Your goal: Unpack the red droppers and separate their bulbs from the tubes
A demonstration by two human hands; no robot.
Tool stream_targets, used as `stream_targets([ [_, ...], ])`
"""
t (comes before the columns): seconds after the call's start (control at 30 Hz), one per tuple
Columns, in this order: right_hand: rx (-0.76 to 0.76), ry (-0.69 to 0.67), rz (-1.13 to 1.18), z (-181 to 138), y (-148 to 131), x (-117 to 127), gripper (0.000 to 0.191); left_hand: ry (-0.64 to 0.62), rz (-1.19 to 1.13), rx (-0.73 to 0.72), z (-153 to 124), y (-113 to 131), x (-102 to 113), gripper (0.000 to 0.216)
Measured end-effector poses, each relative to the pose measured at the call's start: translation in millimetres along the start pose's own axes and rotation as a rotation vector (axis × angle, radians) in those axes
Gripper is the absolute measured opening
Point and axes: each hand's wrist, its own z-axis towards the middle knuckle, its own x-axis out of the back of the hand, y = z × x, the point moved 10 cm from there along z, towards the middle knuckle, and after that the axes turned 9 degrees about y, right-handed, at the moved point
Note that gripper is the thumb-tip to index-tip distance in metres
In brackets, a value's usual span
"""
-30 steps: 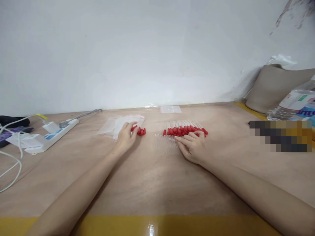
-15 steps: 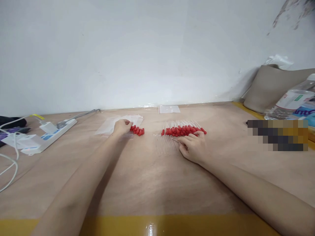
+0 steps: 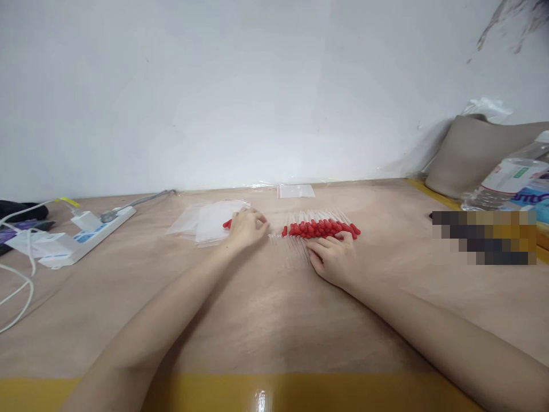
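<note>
Left hand moved right, grip loosely curled near clear tubes.

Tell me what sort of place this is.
Probably an indoor work spot: a table against a plain wall, with small red pieces in a row, plastic bags and a power strip.

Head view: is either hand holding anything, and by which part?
Cannot tell: the left hand is beside red pieces and the right hand is at the clear sticks, but neither grip shows clearly.
</note>
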Motion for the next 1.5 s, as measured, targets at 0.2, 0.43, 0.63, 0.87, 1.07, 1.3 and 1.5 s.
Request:
stream_targets([
  [0.2, -0.013, -0.104, 0.013, -2, -7, -5, 0.019, -0.152, -0.037, 0.081, -4, 26, -36, 0.03],
  [0.43, -0.005, -0.169, 0.029, -3, -12, -10, 0.022, -0.203, -0.03, 0.141, 2, 27, -49, 0.031],
  [0.63, -0.008, -0.184, 0.042, -1, -16, -12, 0.022, -0.18, -0.032, 0.227, 4, 19, -44, 0.028],
  [0.87, -0.018, -0.238, 0.008, 2, -22, -18, 0.026, 0.101, -0.054, 0.198, -13, 1, 10, 0.021],
  [1.07, -0.05, -0.266, 0.019, 3, -24, -26, 0.025, 0.227, -0.131, -0.037, -56, 3, 40, 0.018],
  [1.3, -0.103, -0.26, 0.073, 2, -23, -26, 0.024, 0.236, -0.161, -0.145, -81, 1, 43, 0.014],
  [1.5, -0.2, -0.108, 0.127, 3, -3, -14, 0.026, 0.202, -0.182, -0.255, -85, 13, 36, 0.014],
])
